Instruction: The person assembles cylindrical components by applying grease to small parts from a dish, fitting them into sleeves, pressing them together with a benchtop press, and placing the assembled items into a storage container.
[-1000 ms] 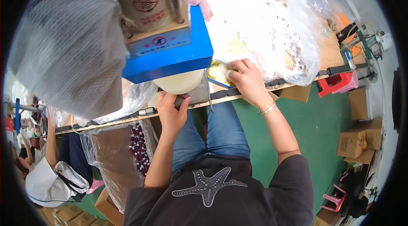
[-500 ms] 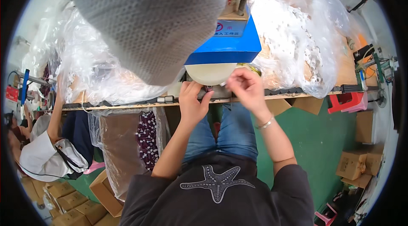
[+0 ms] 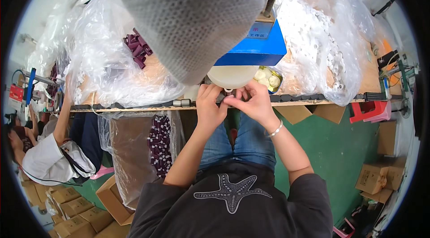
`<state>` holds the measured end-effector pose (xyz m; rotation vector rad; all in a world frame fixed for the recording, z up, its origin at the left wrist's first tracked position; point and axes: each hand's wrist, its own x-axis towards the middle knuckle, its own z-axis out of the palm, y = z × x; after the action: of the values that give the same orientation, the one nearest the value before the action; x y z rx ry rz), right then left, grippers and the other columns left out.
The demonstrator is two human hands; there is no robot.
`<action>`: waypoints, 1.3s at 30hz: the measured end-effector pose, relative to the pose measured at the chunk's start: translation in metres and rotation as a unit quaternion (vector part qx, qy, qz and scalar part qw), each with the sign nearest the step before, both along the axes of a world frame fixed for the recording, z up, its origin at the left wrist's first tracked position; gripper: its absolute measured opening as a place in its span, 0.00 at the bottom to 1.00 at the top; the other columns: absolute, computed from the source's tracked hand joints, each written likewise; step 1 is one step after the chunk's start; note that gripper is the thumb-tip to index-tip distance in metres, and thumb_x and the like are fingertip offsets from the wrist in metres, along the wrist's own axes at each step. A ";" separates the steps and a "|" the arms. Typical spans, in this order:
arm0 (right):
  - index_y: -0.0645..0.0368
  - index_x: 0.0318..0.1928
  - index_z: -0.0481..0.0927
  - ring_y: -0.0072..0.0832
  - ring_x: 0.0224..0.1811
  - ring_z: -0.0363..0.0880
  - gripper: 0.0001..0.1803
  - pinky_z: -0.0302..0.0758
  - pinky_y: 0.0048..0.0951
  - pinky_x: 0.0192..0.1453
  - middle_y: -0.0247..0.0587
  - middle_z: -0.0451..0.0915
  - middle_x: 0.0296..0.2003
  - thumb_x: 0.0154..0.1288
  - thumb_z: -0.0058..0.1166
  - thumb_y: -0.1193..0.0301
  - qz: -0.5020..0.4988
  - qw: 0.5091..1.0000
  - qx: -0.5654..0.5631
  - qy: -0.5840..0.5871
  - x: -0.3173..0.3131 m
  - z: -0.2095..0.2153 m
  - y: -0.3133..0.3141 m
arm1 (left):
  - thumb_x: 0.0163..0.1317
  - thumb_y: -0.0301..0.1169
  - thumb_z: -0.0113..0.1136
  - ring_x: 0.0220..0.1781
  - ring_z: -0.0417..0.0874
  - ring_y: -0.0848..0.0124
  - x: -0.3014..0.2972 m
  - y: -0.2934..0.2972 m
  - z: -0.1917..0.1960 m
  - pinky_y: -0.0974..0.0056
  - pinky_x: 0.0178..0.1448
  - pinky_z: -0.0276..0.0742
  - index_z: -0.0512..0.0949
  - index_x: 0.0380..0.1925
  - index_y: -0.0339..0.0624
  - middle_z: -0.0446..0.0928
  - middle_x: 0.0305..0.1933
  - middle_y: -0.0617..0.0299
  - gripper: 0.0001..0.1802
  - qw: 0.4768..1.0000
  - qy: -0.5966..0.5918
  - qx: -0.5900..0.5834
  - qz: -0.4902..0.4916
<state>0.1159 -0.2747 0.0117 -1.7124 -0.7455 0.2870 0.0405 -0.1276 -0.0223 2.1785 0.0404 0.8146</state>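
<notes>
My left hand (image 3: pixel 209 107) is closed at the bench edge, its thumb and fingers around a small dark purple piece with a white ring-like top (image 3: pixel 229 91). From the other side my right hand (image 3: pixel 256 102) meets it, thumb and fingertips pinched at the same piece; the fingertips partly hide it. Just above the hands is a round cream-coloured disc (image 3: pixel 233 77), below a blue machine housing (image 3: pixel 257 50). A small container of pale round pieces (image 3: pixel 268 78) stands right of the disc.
Grey mesh fabric (image 3: pixel 192 14) blocks the upper middle. Purple tube-like pieces (image 3: pixel 138 49) and clear plastic lie on the left bench, many white parts (image 3: pixel 309 36) on the right. Below hangs a bag of purple pieces (image 3: pixel 160 146). A co-worker in white (image 3: pixel 56 159) sits at left.
My right hand has come left and down from beside the disc to meet my left hand at the small piece. The view has shifted, uncovering purple pieces and the container.
</notes>
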 end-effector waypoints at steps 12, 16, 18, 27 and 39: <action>0.68 0.53 0.79 0.13 0.32 0.77 0.19 0.74 0.15 0.38 0.43 0.85 0.41 0.60 0.61 0.84 -0.144 0.979 0.108 0.095 -0.037 -0.029 -0.114 | 0.49 0.22 0.72 0.48 0.79 0.56 -0.034 0.013 0.004 0.59 0.54 0.73 0.80 0.48 0.37 0.81 0.48 0.52 0.23 0.998 -0.008 -0.049 0.042; 0.68 0.46 0.82 0.16 0.32 0.77 0.09 0.74 0.16 0.37 0.36 0.83 0.33 0.65 0.58 0.80 -0.259 0.960 0.097 -0.035 0.010 -0.015 -0.128 | 0.49 0.24 0.71 0.49 0.75 0.56 -0.016 -0.004 0.008 0.56 0.53 0.69 0.80 0.47 0.38 0.80 0.48 0.53 0.22 0.999 0.000 -0.045 0.022; 0.68 0.44 0.83 0.11 0.28 0.71 0.09 0.69 0.14 0.32 0.31 0.83 0.29 0.66 0.59 0.77 -0.299 0.948 0.081 -0.065 0.056 -0.004 -0.133 | 0.50 0.26 0.70 0.50 0.74 0.57 -0.002 -0.007 0.010 0.54 0.54 0.63 0.80 0.47 0.41 0.79 0.49 0.54 0.21 0.999 0.034 0.013 0.028; 0.64 0.37 0.82 0.46 0.40 0.79 0.10 0.78 0.40 0.43 0.52 0.82 0.38 0.53 0.56 0.82 -0.206 0.827 -0.292 -0.434 0.198 -0.005 -0.144 | 0.53 0.26 0.69 0.40 0.79 0.65 0.012 0.002 -0.007 0.63 0.46 0.70 0.81 0.45 0.41 0.81 0.39 0.58 0.17 0.966 0.002 -0.260 -0.021; 0.63 0.43 0.77 0.45 0.43 0.79 0.11 0.78 0.39 0.45 0.50 0.77 0.40 0.58 0.53 0.82 -0.221 0.808 -0.332 -0.434 0.174 0.013 -0.146 | 0.54 0.35 0.67 0.42 0.81 0.48 -0.198 0.147 0.030 0.49 0.47 0.77 0.82 0.35 0.36 0.82 0.36 0.46 0.13 0.825 0.519 0.194 0.107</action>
<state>0.2904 -0.4208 0.0248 -2.6667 -0.9054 -0.7101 -0.1573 0.0194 0.0079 2.7842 0.7273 -0.3973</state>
